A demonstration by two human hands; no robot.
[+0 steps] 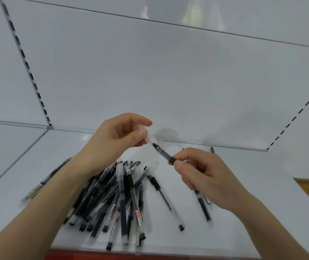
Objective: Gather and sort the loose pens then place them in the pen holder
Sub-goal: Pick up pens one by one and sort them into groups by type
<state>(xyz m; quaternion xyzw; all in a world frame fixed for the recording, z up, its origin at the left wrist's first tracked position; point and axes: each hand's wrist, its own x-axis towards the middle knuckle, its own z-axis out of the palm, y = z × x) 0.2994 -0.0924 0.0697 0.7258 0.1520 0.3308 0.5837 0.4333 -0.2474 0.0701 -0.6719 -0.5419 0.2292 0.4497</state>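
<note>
The held pen [162,152] is in the air above the shelf, between the two hands, its dark barrel slanting up and to the left. Its bare writing tip points toward the left hand, and its lower part sits in the right hand [206,173]. The right fingers [180,164] are curled, with thumb and forefinger pinching the barrel partway along. The left hand [116,134] is raised just beyond the tip. Its fingers [140,132] pinch a clear cap [147,135] between thumb and fingertips. The cap lies in line with the pen, close to the tip. It cannot be told whether tip and cap touch.

Below the hands, a pile of pens [116,196] lies on the white shelf [262,171]. The pens are fanned out, with many barrels crossing one another, and the pile's left part runs under the left forearm. The pile is blurred, so no count can be taken. A single pen [166,199] lies at the pile's right edge, slanting down to the right with its dark end cap nearest the front. Further pens [204,207] lie partly beneath the right hand, apart from the pile. A pale-ended pen [43,182] lies left of the pile, partly hidden by the left forearm.

A white back panel [150,72] rises behind the shelf. A slotted upright [26,62] stands at its left side, and a second slotted strip [296,117] runs at the right. A red strip [93,255] runs along the shelf's front edge.
</note>
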